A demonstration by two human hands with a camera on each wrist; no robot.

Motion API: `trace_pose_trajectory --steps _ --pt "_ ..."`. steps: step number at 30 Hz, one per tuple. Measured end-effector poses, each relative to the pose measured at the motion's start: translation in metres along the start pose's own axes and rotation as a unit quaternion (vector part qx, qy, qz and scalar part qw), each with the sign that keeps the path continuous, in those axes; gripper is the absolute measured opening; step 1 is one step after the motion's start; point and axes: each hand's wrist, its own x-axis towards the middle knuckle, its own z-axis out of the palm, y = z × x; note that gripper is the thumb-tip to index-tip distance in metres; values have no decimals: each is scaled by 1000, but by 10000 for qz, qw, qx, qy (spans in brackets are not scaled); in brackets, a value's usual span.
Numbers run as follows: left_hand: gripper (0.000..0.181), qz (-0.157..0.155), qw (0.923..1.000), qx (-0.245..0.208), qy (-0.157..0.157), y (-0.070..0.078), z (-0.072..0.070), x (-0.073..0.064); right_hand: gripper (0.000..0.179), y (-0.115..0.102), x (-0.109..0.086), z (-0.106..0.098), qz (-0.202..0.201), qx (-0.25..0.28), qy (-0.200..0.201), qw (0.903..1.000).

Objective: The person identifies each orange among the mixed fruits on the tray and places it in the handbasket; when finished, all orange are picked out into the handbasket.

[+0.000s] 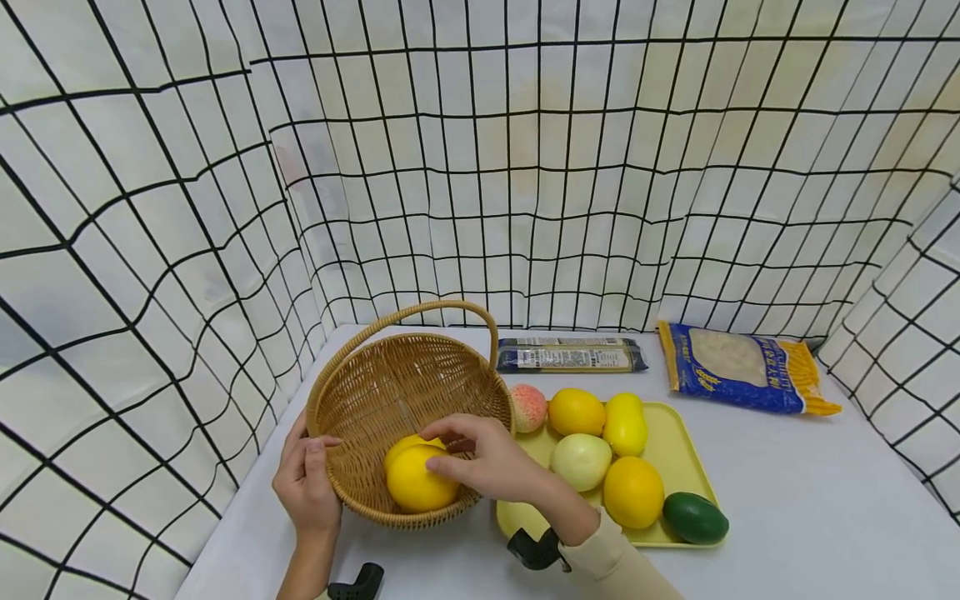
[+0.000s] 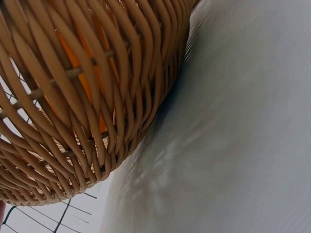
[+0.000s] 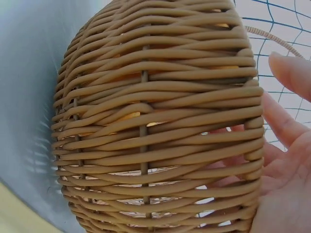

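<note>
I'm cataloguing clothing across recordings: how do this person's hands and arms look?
No gloves or rings show on the left hand or right hand. A black device sits at the right wrist, a second black device at the left. The right forearm wears a beige sleeve.

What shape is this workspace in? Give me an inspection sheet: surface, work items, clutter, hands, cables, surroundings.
Surface: white table, visible parts look clean.
Work items: basket, tilted, with two yellow fruits inside; yellow tray beside it, bearing more fruit.
Clutter: dark packet and blue bag toward the back.
Hands: left hand holds the basket's rim; right hand reaches inside, touching fruit, grip unclear.
Cables: nothing seen.
Surroundings: black mesh before pale sheeting, back and sides.
</note>
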Motion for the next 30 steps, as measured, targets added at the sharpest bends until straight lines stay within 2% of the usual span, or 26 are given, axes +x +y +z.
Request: trace_pose_trajectory --steps 4,10,12,17,21,30 --pt "34 -115 9999 -26 60 3 2 0 31 -2 -9 -2 -69 184 315 9993" --pt "35 -256 9994 23 226 -9 1 0 23 -7 -23 -9 -231 434 841 9952" --pt "35 -362 9989 101 269 -17 -2 0 22 -8 -26 -13 -331 393 998 9937" --pt "37 -709 9969 171 295 -20 -5 -1 22 -8 -30 -25 -591 396 1282 9892" --pt "37 -783 9965 154 257 -20 -5 -1 22 -6 -33 -36 -489 382 1444 9876" --pt "37 -735 9965 258 300 -19 -5 0 22 2 -38 -63 -108 317 1942 9804"
